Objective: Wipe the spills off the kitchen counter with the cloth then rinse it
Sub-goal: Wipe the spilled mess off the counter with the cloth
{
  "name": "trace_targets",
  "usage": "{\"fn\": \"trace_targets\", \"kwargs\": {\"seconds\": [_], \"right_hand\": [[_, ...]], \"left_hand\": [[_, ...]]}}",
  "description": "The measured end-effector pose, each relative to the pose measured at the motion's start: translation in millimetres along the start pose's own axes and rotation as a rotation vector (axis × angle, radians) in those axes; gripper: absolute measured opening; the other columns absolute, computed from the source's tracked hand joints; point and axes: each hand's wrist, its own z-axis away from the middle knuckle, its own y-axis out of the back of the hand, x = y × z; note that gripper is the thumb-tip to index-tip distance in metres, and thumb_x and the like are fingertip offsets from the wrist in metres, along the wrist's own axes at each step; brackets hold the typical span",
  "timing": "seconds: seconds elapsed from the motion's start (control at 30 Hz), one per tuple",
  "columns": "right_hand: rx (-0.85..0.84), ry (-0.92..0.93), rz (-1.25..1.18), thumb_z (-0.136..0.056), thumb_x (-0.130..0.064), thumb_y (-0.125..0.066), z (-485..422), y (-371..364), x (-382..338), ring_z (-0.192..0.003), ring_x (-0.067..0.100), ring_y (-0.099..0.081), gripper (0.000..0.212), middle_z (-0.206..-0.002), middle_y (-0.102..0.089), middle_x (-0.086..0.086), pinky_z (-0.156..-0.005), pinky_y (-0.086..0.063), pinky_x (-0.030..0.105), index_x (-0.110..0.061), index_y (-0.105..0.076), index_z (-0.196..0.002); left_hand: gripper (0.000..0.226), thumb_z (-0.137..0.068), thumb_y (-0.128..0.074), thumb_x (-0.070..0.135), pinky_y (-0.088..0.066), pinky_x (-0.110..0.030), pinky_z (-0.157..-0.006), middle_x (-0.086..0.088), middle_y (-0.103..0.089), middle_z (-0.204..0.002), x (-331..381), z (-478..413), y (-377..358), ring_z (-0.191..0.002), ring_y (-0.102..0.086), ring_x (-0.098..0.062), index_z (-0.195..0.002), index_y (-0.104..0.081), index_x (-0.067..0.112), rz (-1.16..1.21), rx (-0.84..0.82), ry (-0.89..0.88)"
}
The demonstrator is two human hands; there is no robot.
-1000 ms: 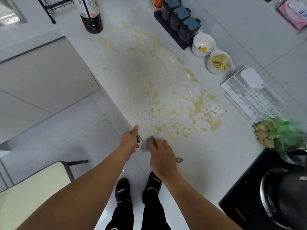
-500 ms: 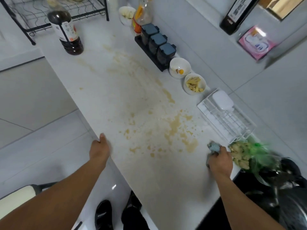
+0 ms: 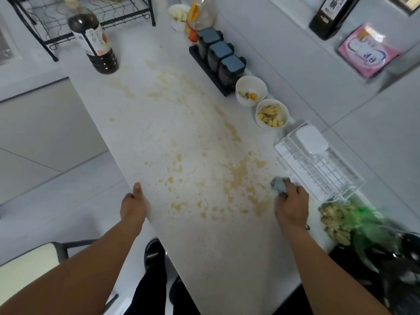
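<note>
left hand (image 3: pixel 133 206): rests on the near-left edge of the white stone worktop (image 3: pixel 159 133), thumb on top, holding nothing; likely bracing.
spill (image 3: pixel 236 176): yellowish-brown splashes and smears across the middle of the worktop, unwiped.
crumpled grey-blue cloth (image 3: pixel 280 184): on the worktop at the spill's right edge, just beside the white wire rack (image 3: pixel 318 164).
right hand (image 3: pixel 292 206): fingers curled over the cloth, pressing it down.
step: wiping looks barely begun.
next move: sweep the cloth leftward through the splashes, keeping pressure; rinse later.

the middle of the surface (image 3: pixel 204 258) lies open from the near end up to the dark bottle (image 3: pixel 95 44). along the right edge stand jars (image 3: pixel 221 57), two bowls (image 3: pixel 261 103), a wire rack (image 3: pixel 318 164) and ginger (image 3: pixel 336 221).
</note>
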Motion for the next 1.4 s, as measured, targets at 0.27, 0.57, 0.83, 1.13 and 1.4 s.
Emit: {"fn": "trace_targets", "kwargs": {"seconds": [0.27, 0.57, 0.83, 1.13, 1.4], "right_hand": [[-0.027, 0.078, 0.082, -0.09, -0.011, -0.056, 13.8, 3.1, 1.5, -0.101, 0.038, -0.05, 0.044, -0.114, -0.051, 0.019, -0.075, -0.049, 0.043, -0.009, -0.053, -0.134], [-0.087, 0.214, 0.105, -0.09, -0.006, -0.054, 23.6, 8.1, 8.1, -0.097, 0.04, -0.053, 0.037, -0.108, -0.054, 0.019, -0.073, -0.048, 0.044, -0.006, -0.063, -0.125], [-0.061, 0.236, 0.139, -0.084, -0.001, -0.063, 41.0, 5.2, -1.6, -0.093, 0.04, -0.053, 0.039, -0.105, -0.056, 0.021, -0.065, -0.049, 0.042, -0.001, -0.062, -0.123], [-0.116, 0.377, 0.17, -0.082, -0.003, -0.066, 64.7, 1.1, -7.2, -0.094, 0.039, -0.057, 0.042, -0.107, -0.06, 0.019, -0.064, -0.051, 0.043, -0.004, -0.063, -0.123], [-0.074, 0.306, 0.145, -0.091, -0.019, -0.049, 89.7, -9.4, -17.6, -0.099, 0.039, -0.056, 0.037, -0.11, -0.06, 0.019, -0.07, -0.054, 0.044, -0.004, -0.063, -0.122]], "left_hand": [[0.073, -0.096, -0.026, 0.074, -0.05, -0.047, -0.073, -0.016, -0.059, -0.083, -0.3, 0.3, -0.4, -0.076, -0.056, -0.035, -0.088, -0.052, 0.006, 0.001, -0.015, -0.005], [0.07, -0.096, -0.029, 0.074, -0.044, -0.033, -0.054, -0.013, -0.06, -0.08, -4.0, -7.0, 9.8, -0.065, -0.057, -0.028, -0.091, -0.055, 0.009, 0.021, -0.12, 0.015], [0.071, -0.095, -0.029, 0.074, -0.044, -0.031, -0.053, -0.011, -0.057, -0.078, -5.2, -5.6, 7.6, -0.063, -0.056, -0.026, -0.091, -0.053, 0.008, 0.029, -0.115, -0.006], [0.071, -0.097, -0.029, 0.071, -0.044, -0.033, -0.057, -0.013, -0.059, -0.082, -4.9, -5.6, 9.4, -0.068, -0.056, -0.027, -0.095, -0.055, 0.005, 0.031, -0.149, -0.04], [0.074, -0.098, -0.03, 0.07, -0.043, -0.033, -0.058, -0.016, -0.059, -0.088, -6.5, -6.3, 10.1, -0.071, -0.057, -0.028, -0.103, -0.056, 0.002, 0.046, -0.164, -0.051]]}}
